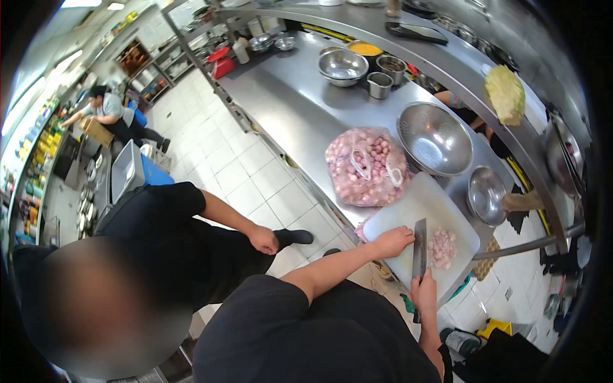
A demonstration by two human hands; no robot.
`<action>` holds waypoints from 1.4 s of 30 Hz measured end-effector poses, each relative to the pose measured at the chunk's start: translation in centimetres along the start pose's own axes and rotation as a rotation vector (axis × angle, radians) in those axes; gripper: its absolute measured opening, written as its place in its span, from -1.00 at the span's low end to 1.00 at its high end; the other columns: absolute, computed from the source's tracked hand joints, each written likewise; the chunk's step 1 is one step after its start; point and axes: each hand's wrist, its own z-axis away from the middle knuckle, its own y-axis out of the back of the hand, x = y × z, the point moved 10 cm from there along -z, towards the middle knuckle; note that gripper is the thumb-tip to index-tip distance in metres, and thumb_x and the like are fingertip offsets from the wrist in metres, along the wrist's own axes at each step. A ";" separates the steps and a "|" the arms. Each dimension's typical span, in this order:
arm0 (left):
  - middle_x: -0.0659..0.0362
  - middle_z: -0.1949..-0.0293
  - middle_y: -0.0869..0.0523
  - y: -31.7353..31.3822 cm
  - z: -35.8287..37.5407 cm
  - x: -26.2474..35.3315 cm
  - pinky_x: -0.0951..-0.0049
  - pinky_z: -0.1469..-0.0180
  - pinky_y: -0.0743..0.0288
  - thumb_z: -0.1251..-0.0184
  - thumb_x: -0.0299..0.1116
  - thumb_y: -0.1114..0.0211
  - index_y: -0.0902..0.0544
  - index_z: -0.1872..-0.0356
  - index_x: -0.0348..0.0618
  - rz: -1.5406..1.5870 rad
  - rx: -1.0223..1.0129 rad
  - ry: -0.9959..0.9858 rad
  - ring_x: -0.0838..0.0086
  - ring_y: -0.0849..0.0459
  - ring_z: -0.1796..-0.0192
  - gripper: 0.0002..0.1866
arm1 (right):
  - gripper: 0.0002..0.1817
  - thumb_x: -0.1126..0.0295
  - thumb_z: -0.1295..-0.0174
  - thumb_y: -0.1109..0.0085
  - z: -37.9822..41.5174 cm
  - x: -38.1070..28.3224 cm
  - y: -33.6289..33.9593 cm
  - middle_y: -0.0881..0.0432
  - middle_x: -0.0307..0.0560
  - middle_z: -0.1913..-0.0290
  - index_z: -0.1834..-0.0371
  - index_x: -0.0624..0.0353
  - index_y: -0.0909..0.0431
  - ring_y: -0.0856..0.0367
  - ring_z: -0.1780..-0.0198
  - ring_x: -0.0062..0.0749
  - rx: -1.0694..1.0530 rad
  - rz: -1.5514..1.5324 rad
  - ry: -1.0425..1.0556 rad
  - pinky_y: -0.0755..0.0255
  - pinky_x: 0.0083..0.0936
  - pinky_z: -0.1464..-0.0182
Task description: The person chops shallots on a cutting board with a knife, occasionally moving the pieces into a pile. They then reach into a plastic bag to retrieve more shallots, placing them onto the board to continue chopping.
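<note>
My right hand [423,291] is wrapped round the handle of a broad-bladed kitchen knife [419,247], whose blade points away from me over a white cutting board [456,201]. Close against the blade's left side is my left hand [394,242], fingers curled together; whatever they may hold is hidden. To the right of the blade lies a heap of pale pink chopped pieces [442,248]. Behind the board sits a clear plastic bag [367,167] full of small pinkish bulbs that look like shallots.
Steel bowls [436,139] stand beyond and right of the board. More bowls and a steel cup [380,85] sit farther back. A cabbage [505,95] rests on the overhead shelf. One person [191,236] stands close at left; another [118,115] works across the aisle.
</note>
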 end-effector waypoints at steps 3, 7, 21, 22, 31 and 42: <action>0.06 0.16 -0.63 0.7 -1.1 -0.2 0.20 -0.11 -0.52 -0.12 -0.49 -0.29 -0.64 0.18 -0.21 -0.035 0.042 -0.016 0.12 -0.59 -0.02 -0.79 | -0.77 0.42 -0.31 -0.12 -1.0 -1.2 1.0 -0.65 0.45 0.41 0.13 0.40 -0.44 -0.68 0.28 0.42 -0.011 -0.098 -0.006 -0.50 0.14 0.23; 0.09 0.16 -0.63 1.4 0.6 0.7 0.20 -0.07 -0.52 -0.11 -0.49 -0.31 -0.63 0.21 -0.20 -0.016 0.080 0.011 0.12 -0.57 0.04 -0.81 | -0.79 0.44 -0.31 -0.10 0.0 -0.8 -0.2 -0.65 0.44 0.41 0.14 0.41 -0.43 -0.68 0.28 0.42 0.025 -0.062 0.045 -0.50 0.11 0.24; 0.09 0.22 -0.60 1.5 0.8 0.6 0.21 -0.03 -0.51 -0.04 -0.47 -0.32 -0.59 0.30 -0.19 -0.004 0.149 -0.060 0.14 -0.55 0.08 -0.83 | -0.76 0.40 -0.32 -0.09 -0.7 0.3 -0.8 -0.66 0.47 0.36 0.12 0.41 -0.46 -0.67 0.25 0.45 0.017 0.018 0.073 -0.48 0.15 0.22; 0.09 0.22 -0.60 1.7 0.6 0.4 0.21 -0.03 -0.51 -0.04 -0.47 -0.32 -0.59 0.30 -0.19 -0.016 0.155 -0.054 0.14 -0.55 0.08 -0.83 | -0.76 0.41 -0.32 -0.09 -1.2 0.6 -0.4 -0.66 0.47 0.36 0.12 0.42 -0.46 -0.67 0.25 0.45 0.017 -0.022 0.110 -0.48 0.14 0.21; 0.09 0.24 -0.63 0.9 1.2 0.6 0.23 -0.02 -0.50 -0.01 -0.44 -0.30 -0.65 0.36 -0.17 -0.018 0.145 -0.157 0.16 -0.56 0.10 -0.86 | -0.79 0.53 -0.32 -0.05 -0.5 1.5 -0.4 -0.66 0.35 0.35 0.04 0.41 -0.47 -0.71 0.29 0.24 0.058 -0.162 0.148 -0.51 -0.02 0.20; 0.12 0.26 -0.65 1.3 0.6 0.6 0.23 -0.05 -0.51 -0.18 -0.39 -0.27 -0.72 0.28 -0.20 -0.018 0.109 -0.062 0.18 -0.58 0.05 -0.84 | -0.66 0.39 -0.36 -0.10 0.5 0.8 -0.4 -0.66 0.48 0.33 -0.08 0.43 -0.46 -0.66 0.24 0.45 0.061 0.128 0.084 -0.46 0.19 0.18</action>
